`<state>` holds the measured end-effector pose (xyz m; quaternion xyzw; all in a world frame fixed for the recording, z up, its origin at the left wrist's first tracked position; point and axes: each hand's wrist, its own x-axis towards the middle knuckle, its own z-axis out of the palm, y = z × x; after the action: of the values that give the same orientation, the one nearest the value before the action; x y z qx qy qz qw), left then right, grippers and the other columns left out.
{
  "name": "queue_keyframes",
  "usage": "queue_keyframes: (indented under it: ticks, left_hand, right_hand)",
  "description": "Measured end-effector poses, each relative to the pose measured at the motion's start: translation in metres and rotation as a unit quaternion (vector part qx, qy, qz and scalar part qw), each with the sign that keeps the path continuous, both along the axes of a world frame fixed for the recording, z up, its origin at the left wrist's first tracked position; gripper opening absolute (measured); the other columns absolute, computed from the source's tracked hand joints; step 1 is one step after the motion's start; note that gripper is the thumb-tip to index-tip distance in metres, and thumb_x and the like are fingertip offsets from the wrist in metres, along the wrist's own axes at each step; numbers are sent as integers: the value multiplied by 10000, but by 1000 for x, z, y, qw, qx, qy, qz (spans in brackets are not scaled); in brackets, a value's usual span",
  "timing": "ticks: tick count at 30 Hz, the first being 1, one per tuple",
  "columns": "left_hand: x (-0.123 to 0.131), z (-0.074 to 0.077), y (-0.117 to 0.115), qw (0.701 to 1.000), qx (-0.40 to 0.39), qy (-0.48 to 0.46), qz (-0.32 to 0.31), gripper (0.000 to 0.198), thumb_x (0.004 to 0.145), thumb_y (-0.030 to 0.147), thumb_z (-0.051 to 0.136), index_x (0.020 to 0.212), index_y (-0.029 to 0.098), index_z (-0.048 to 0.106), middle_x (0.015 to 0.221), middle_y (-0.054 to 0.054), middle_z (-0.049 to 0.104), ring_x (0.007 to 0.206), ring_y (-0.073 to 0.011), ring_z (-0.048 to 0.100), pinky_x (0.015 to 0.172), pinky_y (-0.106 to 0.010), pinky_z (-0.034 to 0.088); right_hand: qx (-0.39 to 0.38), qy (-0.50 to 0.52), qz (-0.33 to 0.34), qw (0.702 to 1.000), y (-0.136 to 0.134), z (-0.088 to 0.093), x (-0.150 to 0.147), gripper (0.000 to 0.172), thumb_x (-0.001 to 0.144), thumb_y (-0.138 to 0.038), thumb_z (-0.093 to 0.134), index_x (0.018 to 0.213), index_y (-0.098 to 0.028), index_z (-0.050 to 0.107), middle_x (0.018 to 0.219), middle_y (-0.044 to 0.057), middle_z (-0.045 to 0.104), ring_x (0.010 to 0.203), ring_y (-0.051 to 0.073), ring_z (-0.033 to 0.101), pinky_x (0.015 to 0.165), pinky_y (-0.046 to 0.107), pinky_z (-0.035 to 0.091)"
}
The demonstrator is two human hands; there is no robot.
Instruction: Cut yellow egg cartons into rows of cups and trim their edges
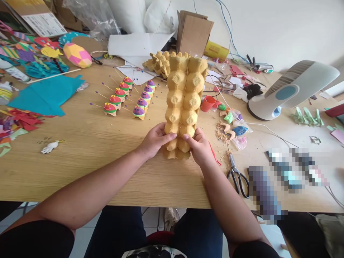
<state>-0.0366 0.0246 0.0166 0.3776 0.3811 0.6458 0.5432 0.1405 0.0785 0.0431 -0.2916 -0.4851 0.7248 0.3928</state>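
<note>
A long strip of yellow egg carton [184,96], two cups wide, stands tilted up from the wooden table [94,150] with its near end resting on the surface. My left hand [154,140] grips its lower left side, fingers curled over a cup. My right hand [200,147] grips the lower right side the same way. Both hands are closed on the carton's near end.
Two rows of painted egg-cup figures [129,96] with pins stand to the left. More yellow carton [157,62] lies behind. Scissors [238,175], carton scraps [224,130], a red cup [207,104] and a white fan [290,89] sit right. Coloured paper [45,95] covers the left.
</note>
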Motion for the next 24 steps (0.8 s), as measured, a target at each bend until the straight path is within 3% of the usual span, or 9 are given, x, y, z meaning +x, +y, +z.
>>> queue_keyframes:
  ticks: [7,12,24]
  left_hand:
    - [0,6,0,1000,1,-17,-4,497,744,327,906,1171,204,684,1087,-61,774,1057,-226,728,906,-321,590]
    - [0,7,-1,1000,-19,-21,-10,530,737,345,905,1194,202,679,1102,-71,774,1049,-245,736,912,-357,604]
    - [0,13,-1,999,-27,-39,-20,542,718,361,914,1186,187,704,1132,-85,776,1102,-263,723,940,-352,586]
  right_hand:
    - [-4,-31,4,1000,1,2,1,449,735,-485,882,1057,-271,653,969,0,769,861,212,719,746,321,607]
    - [1,-23,15,1000,2,3,2,441,755,-487,867,1074,-258,668,1048,27,787,937,232,739,789,332,613]
    - [-10,-17,6,1000,1,6,1,439,716,-478,892,1011,-242,668,1020,34,790,960,241,736,835,351,610]
